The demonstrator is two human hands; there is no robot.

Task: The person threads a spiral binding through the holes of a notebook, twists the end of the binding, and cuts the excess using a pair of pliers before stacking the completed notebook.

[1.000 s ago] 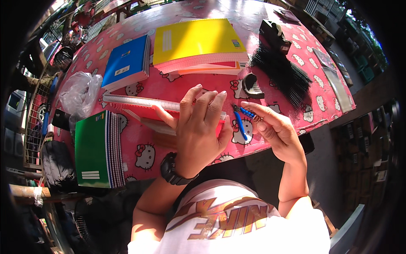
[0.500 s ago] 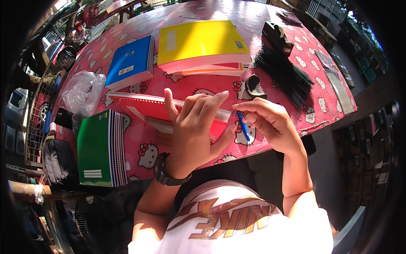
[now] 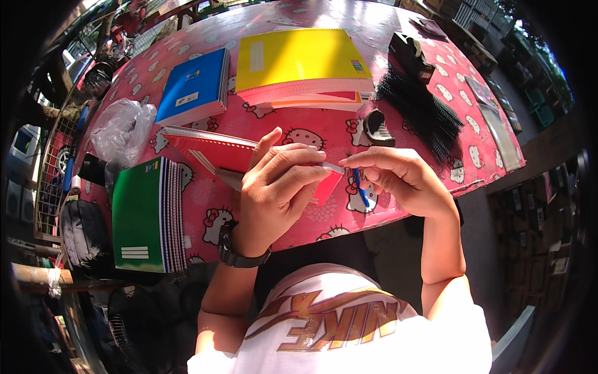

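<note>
A red notebook (image 3: pixel 227 154) with a row of holes along its edge is tilted up from the table in front of me. My left hand (image 3: pixel 274 196), with a black watch on the wrist, is closed around its holed edge, hiding the middle of the book. At the right end of that edge my right hand (image 3: pixel 405 184) pinches a slim blue stick-like thing (image 3: pixel 362 192) between thumb and fingers. It hangs down beside the notebook's corner; its exact kind is unclear.
Beyond the hands lie a yellow notebook stack (image 3: pixel 302 59) and blue notebooks (image 3: pixel 194 87). Left are green notebooks (image 3: pixel 138 215) and a clear plastic bag (image 3: pixel 123 131). Black binding coils (image 3: pixel 423 115) and a black ribbed object (image 3: pixel 377 129) lie right, on the pink patterned tablecloth (image 3: pixel 321 212).
My left hand has gone from spread fingers to a closed hold on the notebook's edge, shifting slightly left. My right hand has stayed close to the same place, still pinching the blue thing.
</note>
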